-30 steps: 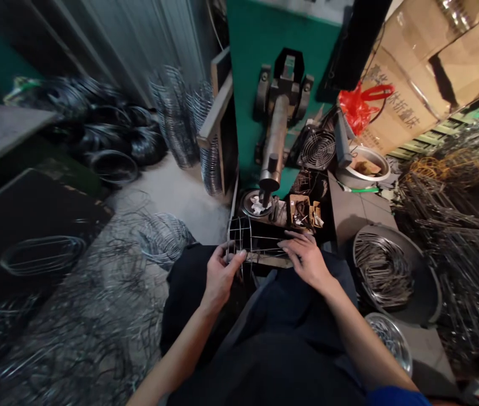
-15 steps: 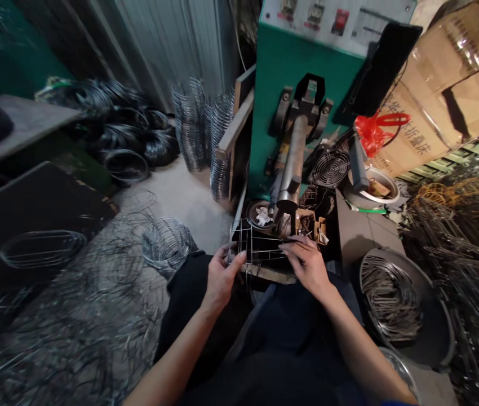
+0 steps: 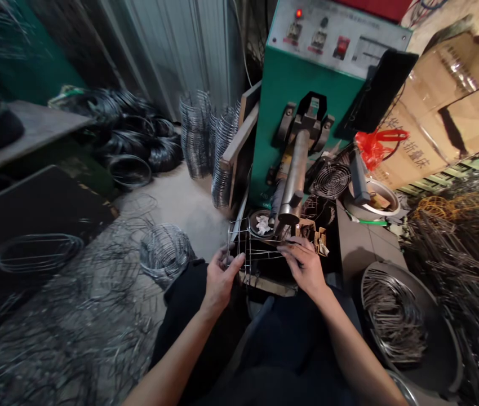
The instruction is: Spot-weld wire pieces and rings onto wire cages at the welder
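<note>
Between my two hands is a wire frame (image 3: 260,251) of thin metal rods, held low in front of the green machine (image 3: 311,73). My left hand (image 3: 222,276) is closed on the frame's left end, its thumb pointing up and right. At the right end, my right hand (image 3: 306,265) pinches the rods between thumb and fingers. Just above the frame, the machine's thick metal arm (image 3: 296,175) points down toward me. A round dish (image 3: 260,224) with white scraps lies behind the frame.
On the right are a basin (image 3: 438,344) of short wires, a white bowl (image 3: 375,198) and a wire pile (image 3: 463,259). To the left stand a wire basket (image 3: 165,251), stacked wire rings (image 3: 197,135) and a dark board (image 3: 32,214).
The view has tilted up slightly, so more of the machine's panel shows, and a red light on it is now visible. Both hands keep their hold on the wire frame.
</note>
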Demonstrator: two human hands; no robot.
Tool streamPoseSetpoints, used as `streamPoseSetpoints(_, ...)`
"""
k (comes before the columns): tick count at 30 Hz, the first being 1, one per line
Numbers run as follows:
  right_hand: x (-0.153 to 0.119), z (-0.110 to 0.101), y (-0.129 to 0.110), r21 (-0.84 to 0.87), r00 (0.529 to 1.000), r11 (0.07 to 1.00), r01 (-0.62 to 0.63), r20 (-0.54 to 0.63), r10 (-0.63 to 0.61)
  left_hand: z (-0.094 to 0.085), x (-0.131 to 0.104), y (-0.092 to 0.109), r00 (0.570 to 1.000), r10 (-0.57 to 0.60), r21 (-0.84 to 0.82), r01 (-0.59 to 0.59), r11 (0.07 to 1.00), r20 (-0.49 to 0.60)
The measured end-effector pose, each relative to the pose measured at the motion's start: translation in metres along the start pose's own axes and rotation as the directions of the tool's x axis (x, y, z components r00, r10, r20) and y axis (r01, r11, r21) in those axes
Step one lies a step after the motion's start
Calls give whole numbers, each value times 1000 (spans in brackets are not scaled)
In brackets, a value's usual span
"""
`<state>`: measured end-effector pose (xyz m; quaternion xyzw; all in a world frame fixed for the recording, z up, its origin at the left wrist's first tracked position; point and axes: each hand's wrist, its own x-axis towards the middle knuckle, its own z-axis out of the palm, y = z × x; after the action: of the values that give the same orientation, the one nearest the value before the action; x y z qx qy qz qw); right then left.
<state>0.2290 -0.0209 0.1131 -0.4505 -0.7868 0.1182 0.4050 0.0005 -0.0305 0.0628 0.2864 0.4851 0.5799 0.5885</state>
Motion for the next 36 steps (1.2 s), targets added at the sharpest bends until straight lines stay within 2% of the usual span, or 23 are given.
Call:
streamPoseSetpoints(4, 2, 0, -2, 29, 999, 999, -45, 28, 44, 2, -1, 3, 1000, 8, 11, -8, 1000, 8)
streamPoseSetpoints(7, 4, 0, -1, 157, 974, 962, -223, 82, 212, 3, -4, 3, 1000, 12, 64, -13, 998, 17)
streamPoseSetpoints(8, 4, -2, 2, 237, 950, 921, -309, 112, 290, 2, -5, 2, 1000, 19, 89, -20, 996, 12)
streamPoseSetpoints(10, 3, -9, 11, 423, 880, 774, -472, 167, 445, -1, -8, -3, 999, 46, 139, -46, 989, 3)
streamPoseSetpoints(12, 1, -21, 23, 576, 804, 607, -547, 161, 572, -5, -12, -8, 998, 70, 176, -70, 982, 4)
streamPoseSetpoints(13, -2, -27, 29, 623, 776, 561, -545, 123, 618, -6, -14, -11, 998, 70, 186, -70, 980, 6)
streamPoseSetpoints(15, -7, -38, 37, 625, 753, 575, -527, 31, 657, -7, -19, -14, 999, 44, 189, -45, 981, 12)
streamPoseSetpoints(17, -13, -42, 40, 517, 786, 675, -527, -5, 618, -5, -22, -16, 1000, 4, 177, -7, 984, 21)
streamPoseSetpoints(19, -17, -39, 38, 382, 835, 762, -523, 49, 548, 0, -25, -16, 999, -10, 146, 5, 989, 37)
streamPoseSetpoints(21, -19, -31, 35, 297, 864, 813, -500, 110, 492, 8, -25, -15, 998, -12, 96, 6, 995, 59)
streamPoseSetpoints(25, -14, -23, 35, 253, 882, 846, -470, 109, 458, 22, -22, -8, 994, -14, 22, 12, 1000, 105)
streamPoseSetpoints(31, 1, -34, 44, 188, 905, 886, -423, 54, 421, 35, -17, -1, 986, -6, -1, 6, 1000, 167)
streamPoseSetpoints(36, 10, -40, 53, 134, 916, 907, -400, 31, 400, 48, -13, 0, 985, 32, -3, -32, 999, 167)
